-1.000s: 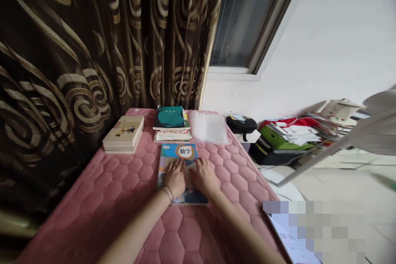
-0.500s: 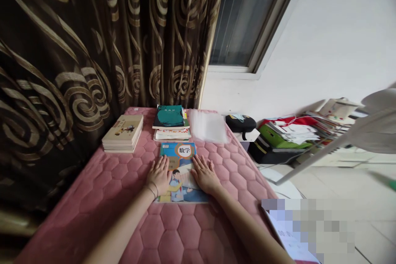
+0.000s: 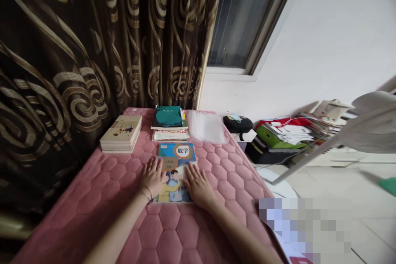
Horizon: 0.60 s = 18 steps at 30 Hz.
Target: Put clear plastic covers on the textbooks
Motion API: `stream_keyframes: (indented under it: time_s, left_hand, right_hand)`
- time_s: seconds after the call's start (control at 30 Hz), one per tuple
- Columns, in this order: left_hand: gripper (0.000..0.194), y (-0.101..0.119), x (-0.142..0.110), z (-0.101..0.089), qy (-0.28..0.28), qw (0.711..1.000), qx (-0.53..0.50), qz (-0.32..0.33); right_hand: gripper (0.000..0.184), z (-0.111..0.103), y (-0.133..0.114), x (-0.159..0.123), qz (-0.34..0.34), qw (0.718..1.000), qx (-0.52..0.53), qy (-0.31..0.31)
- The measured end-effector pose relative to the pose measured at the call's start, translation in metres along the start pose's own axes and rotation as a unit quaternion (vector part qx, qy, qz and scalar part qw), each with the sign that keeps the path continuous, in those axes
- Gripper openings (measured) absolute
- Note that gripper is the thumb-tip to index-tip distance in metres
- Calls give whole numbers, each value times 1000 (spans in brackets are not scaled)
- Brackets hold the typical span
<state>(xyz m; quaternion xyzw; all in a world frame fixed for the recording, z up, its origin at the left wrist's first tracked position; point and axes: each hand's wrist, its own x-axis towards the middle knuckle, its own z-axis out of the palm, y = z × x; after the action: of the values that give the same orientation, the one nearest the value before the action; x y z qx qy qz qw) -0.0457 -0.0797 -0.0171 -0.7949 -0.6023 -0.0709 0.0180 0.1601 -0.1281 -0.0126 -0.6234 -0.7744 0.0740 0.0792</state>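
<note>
A colourful textbook with a cartoon cover lies flat on the pink quilted surface. My left hand rests on the book's left edge, fingers stretched flat, a thin bracelet at the wrist. My right hand lies flat on the book's lower right part, fingers spread. Neither hand grips anything.
Behind the book sit a stack topped by a dark green book, a stack of beige books at the left, and clear plastic sleeves. A dark patterned curtain hangs at the left. Cluttered papers and a white fan stand right.
Both hands slid apart from the book's middle to its sides, then drew back a little toward me. The book stays flat in place.
</note>
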Motion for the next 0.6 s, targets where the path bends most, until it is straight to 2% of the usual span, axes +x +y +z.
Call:
stream_keyframes:
  time_s: [0.13, 0.27, 0.33, 0.4, 0.47, 0.53, 0.6]
  left_hand:
    - [51, -5, 0, -3, 39, 999, -13, -33]
    - [39, 6, 12, -18, 34, 995, -48, -79]
    - [36, 15, 13, -24, 37, 996, -53, -68]
    - [32, 22, 5, -26, 40, 996, -74, -10]
    - [32, 25, -13, -23, 32, 990, -112, 81]
    - [45, 21, -35, -18, 19, 979, -135, 152]
    - [61, 10, -57, -16, 13, 974, -127, 186]
  right_hand:
    - [55, -13, 22, 0, 78, 997, 5, 3]
    - [44, -20, 18, 14, 131, 988, 54, 64]
    - [43, -22, 15, 21, 148, 983, 74, 75]
    - [40, -22, 17, 23, 134, 984, 91, 76]
    - [34, -20, 23, 19, 95, 986, 103, 86]
    - [31, -15, 33, 7, 47, 987, 113, 105]
    - [30, -11, 42, -9, 10, 985, 127, 120]
